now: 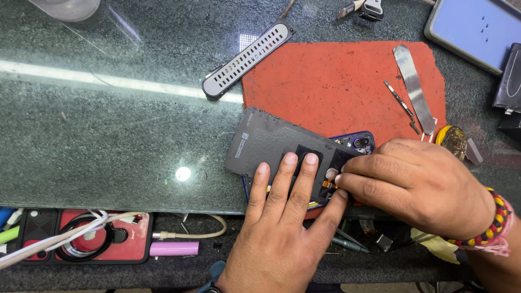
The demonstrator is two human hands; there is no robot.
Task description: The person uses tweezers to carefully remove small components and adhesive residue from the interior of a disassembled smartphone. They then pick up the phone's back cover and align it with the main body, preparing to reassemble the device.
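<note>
My left hand (282, 228) presses flat, fingers spread, on the back cover (271, 144); my right fingers (353, 182) pinch the orange flex (328, 184).

Phone (271, 144) lies on tabletop (108, 141), overlapping mat (336, 87) edge. Pry blade (415, 89) on mat, right. Both hands (277, 239) (418, 184) on phone's near end.

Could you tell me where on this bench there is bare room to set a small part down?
The green stone top left of the grey back cover is bare, as is the red mat between the slotted grey bar and metal pry blade. It is crowded around both hands and along the near shelf.
</note>
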